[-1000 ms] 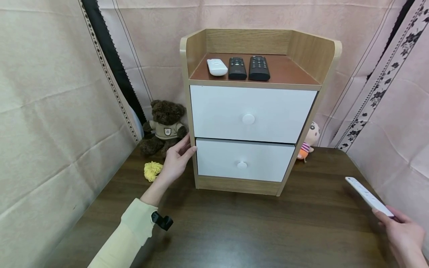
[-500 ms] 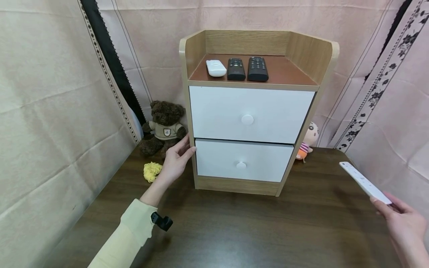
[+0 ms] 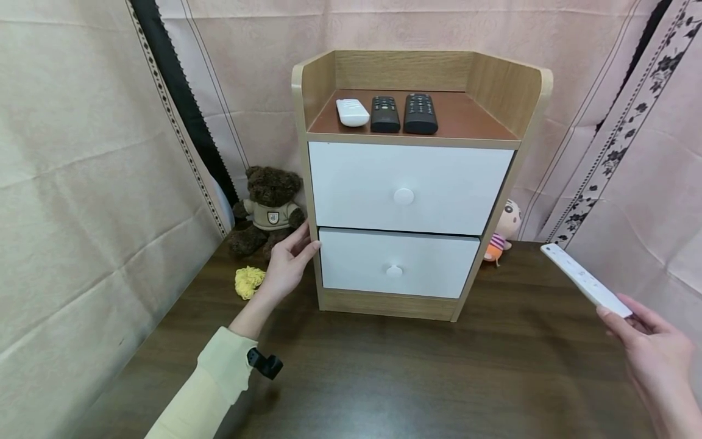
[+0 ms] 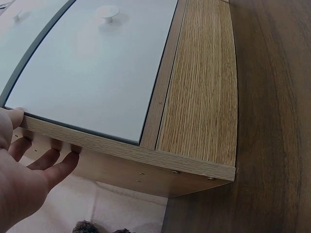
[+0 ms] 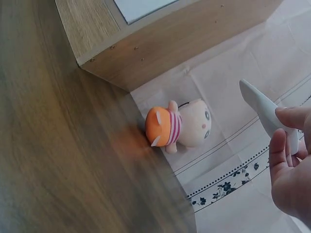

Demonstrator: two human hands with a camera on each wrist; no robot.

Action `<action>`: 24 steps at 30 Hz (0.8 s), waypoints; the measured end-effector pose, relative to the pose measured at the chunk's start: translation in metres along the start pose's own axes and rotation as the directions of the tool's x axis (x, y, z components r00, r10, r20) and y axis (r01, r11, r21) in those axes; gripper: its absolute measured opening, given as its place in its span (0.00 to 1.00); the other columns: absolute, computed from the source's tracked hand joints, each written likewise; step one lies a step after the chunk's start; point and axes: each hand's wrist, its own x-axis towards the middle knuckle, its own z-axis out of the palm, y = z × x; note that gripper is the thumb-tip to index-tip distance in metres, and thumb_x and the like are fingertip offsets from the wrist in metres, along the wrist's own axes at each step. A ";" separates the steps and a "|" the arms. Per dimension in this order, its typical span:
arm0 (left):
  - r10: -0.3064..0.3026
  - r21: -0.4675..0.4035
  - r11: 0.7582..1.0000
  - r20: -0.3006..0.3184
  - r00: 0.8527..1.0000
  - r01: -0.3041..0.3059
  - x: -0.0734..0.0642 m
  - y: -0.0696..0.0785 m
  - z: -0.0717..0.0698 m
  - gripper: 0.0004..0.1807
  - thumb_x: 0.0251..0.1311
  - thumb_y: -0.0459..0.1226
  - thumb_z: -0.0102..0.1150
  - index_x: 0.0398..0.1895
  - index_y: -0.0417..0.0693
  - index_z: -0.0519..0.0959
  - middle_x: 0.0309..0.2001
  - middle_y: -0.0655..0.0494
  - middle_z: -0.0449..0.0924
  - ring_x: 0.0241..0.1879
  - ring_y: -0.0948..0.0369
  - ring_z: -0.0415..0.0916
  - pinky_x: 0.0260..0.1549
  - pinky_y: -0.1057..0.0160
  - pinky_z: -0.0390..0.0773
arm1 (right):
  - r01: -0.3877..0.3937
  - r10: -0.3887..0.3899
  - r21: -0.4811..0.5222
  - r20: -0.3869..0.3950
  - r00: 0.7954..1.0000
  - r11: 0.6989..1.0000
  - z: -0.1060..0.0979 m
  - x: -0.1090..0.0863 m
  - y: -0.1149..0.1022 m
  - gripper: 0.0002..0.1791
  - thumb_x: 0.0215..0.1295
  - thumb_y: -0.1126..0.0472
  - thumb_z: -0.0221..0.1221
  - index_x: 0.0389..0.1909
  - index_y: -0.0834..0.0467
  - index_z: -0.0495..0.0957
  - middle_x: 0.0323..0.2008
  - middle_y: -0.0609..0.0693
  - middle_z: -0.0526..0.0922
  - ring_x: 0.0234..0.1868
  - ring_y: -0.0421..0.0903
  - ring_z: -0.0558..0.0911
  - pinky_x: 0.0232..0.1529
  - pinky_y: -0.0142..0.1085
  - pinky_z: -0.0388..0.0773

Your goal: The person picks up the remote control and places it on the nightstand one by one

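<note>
In the head view my left hand (image 3: 287, 262) touches the left side of a small wooden cabinet (image 3: 386, 303) with two white drawers. In the left wrist view its thumb (image 4: 16, 117) lies at the front edge, and the other fingers (image 4: 63, 169) press the side panel. My right hand (image 3: 652, 341) pinches the near end of a slim white remote control (image 3: 581, 277) between thumb and fingers, held above the table at the right. Seen from the right wrist, the remote (image 5: 265, 109) points away from the palm. Both drawers are closed.
A white remote (image 3: 353, 113) and two black remotes (image 3: 386, 114) lie on the cabinet's brown top. A brown teddy bear (image 3: 271, 210) and a yellow tangle (image 3: 249, 282) sit left of it. A plush doll (image 3: 503, 231) is at its right. Pale curtains (image 3: 647, 213) surround the table.
My right hand has moved slightly up and to the left with the white remote, bringing its far end nearer the cabinet. The left hand stays against the cabinet.
</note>
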 end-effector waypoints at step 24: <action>0.006 0.009 1.000 0.004 1.000 -0.006 0.000 -0.001 -0.001 0.33 0.76 0.36 0.58 0.80 0.46 0.60 0.73 0.44 0.67 0.69 0.49 0.69 0.62 0.55 0.75 | 0.041 -0.118 0.352 0.201 0.972 0.935 0.031 0.002 -0.017 0.24 0.60 0.90 0.56 0.50 0.67 0.87 0.33 0.55 0.88 0.26 0.42 0.84 0.25 0.27 0.82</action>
